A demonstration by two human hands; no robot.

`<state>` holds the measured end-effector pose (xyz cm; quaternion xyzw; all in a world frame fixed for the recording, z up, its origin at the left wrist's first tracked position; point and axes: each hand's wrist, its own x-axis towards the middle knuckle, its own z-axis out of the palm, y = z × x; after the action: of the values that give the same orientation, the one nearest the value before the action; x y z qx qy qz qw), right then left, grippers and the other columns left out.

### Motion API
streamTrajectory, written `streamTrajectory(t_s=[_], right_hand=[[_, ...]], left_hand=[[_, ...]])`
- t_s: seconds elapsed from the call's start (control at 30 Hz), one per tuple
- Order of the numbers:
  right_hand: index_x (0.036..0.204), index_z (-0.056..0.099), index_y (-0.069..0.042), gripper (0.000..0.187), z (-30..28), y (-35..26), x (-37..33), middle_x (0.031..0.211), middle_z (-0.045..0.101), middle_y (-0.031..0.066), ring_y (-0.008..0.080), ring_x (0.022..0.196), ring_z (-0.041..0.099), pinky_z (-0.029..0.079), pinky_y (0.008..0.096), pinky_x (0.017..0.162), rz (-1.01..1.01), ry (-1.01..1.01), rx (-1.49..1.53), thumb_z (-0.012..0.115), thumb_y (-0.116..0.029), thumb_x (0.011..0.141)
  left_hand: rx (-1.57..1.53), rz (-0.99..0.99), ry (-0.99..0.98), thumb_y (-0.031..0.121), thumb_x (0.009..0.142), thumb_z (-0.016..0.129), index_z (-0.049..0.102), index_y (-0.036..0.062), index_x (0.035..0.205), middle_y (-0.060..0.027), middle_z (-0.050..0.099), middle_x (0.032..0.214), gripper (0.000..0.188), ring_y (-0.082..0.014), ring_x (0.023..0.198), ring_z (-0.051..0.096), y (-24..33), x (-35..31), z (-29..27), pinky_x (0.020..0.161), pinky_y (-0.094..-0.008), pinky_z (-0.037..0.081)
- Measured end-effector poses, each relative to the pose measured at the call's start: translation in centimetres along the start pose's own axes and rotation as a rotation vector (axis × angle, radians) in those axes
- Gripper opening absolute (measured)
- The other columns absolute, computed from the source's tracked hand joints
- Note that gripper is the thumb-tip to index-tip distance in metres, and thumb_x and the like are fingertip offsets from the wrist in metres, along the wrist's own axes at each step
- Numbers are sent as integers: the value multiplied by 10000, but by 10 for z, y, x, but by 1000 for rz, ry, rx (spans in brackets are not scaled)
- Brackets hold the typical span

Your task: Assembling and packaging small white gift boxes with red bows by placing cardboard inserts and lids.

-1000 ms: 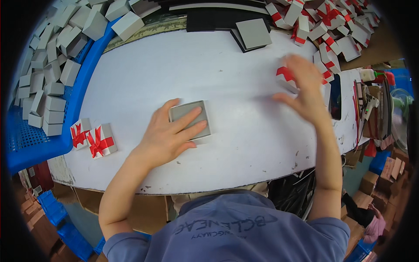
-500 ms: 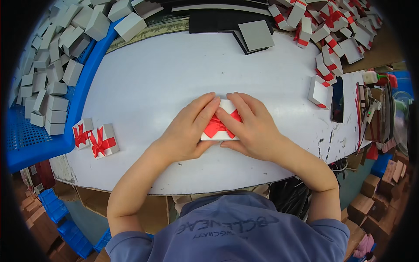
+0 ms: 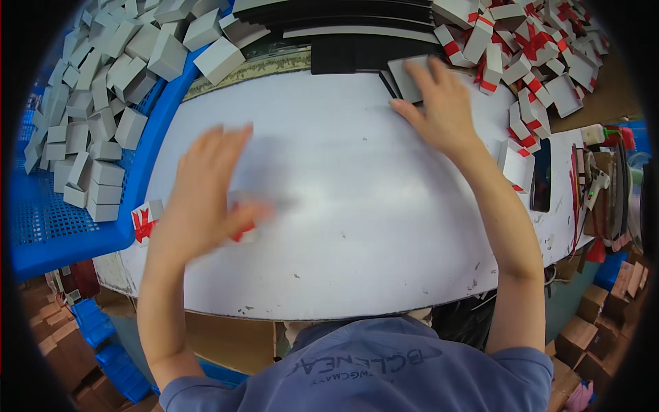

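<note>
The left hand pinches a blurred red-and-white box over the white counter; the right hand, fingers spread, rests on a flat grey square lid.

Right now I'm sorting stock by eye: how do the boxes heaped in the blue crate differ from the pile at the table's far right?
The crate boxes are plain grey; the far-right boxes are white with red ribbon bands. The grey ones sit in the blue crate; the ribboned ones lie loose on the table. Both are small, square and jumbled.

left hand blurred, right hand outstretched flat
</note>
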<state>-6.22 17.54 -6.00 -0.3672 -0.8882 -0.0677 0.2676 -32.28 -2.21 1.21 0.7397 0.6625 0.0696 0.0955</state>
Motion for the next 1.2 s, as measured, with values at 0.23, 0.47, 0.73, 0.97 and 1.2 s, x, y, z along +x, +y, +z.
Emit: streamTrajectory(t_s=[0.23,0.47,0.73,0.97,1.2], right_hand=[[1135,539,-89,484,-17,-13,-20,1255,434,220,357,1071,461,386,434,885,-67,-6,255,683,-170,681],[1070,584,-54,463,-31,-35,-67,1239,501,162,294,1040,497,391,433,864,-202,-256,212,697,-180,639],[833,648,-43,198,-54,-72,-66,918,584,42,190,721,529,428,316,602,-485,71,411,651,-79,639],[876,630,-87,171,-54,-83,-105,928,582,38,202,764,540,441,347,663,-567,-370,703,624,-161,722],[980,562,-72,443,-106,82,-122,1007,570,105,301,898,543,390,417,786,145,-251,-277,759,-207,606]], left_hand=[[321,-305,448,480,772,628,315,93,1376,-164,400,1336,783,-367,1215,378,-144,131,54,980,-497,287],[35,-421,290,395,701,720,275,135,1390,-157,412,1264,860,-317,1146,439,-98,105,41,917,-430,362],[-827,-79,95,122,598,714,212,46,1316,-187,387,1209,879,-307,1151,365,47,-18,109,1000,-426,266],[-502,397,183,294,653,745,280,50,1342,-168,336,1334,866,-381,1134,353,61,-19,125,965,-455,279],[-132,511,-91,254,692,716,551,169,1179,-28,477,1285,521,-386,1139,374,60,-25,75,920,-463,344]])
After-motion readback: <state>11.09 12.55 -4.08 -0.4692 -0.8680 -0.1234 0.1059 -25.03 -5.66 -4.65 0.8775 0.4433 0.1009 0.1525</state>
